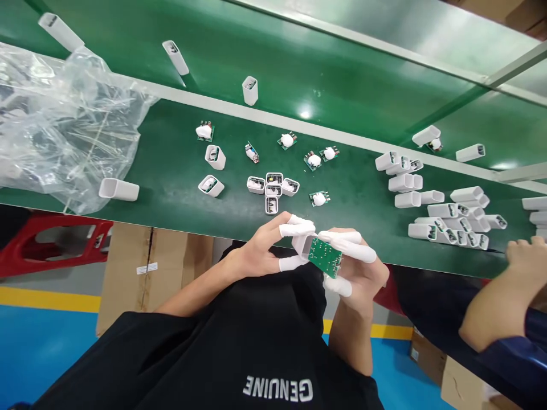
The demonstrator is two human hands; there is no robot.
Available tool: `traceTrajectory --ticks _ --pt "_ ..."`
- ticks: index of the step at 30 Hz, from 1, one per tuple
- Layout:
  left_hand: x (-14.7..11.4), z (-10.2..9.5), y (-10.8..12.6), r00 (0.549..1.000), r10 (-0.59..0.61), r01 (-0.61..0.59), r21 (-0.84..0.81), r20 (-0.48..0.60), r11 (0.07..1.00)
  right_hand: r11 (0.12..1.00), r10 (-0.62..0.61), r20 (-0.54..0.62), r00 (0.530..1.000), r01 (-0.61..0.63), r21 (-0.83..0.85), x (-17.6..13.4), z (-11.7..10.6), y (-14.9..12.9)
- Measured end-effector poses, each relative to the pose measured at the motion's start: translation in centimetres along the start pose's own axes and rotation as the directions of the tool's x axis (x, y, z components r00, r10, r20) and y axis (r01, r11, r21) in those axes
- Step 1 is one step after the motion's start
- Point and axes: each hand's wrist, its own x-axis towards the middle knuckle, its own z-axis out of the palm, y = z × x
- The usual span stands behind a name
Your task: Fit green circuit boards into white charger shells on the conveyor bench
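Above the near edge of the green bench, the left hand pinches a white housing between covered fingers. The right hand grips a green circuit board, its edge at the housing's open mouth; I can't tell whether it is inside. Beyond sits a cluster of filled housings.
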Motion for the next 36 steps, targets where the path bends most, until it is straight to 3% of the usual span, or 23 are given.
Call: traceTrajectory --ticks 30,36 --pt "0.2 0.0 0.0 0.999 0.033 -0.033 0.066 -0.005 0.997 0.996 0.0 0.064 0.998 0.005 -0.088 0.4 0.0 -0.7" --pt "0.1 0.2 -0.1 1.0 0.007 -0.007 0.045 -0.015 0.999 0.967 0.022 0.12 0.993 0.009 -0.256 0.7 0.2 -0.9"
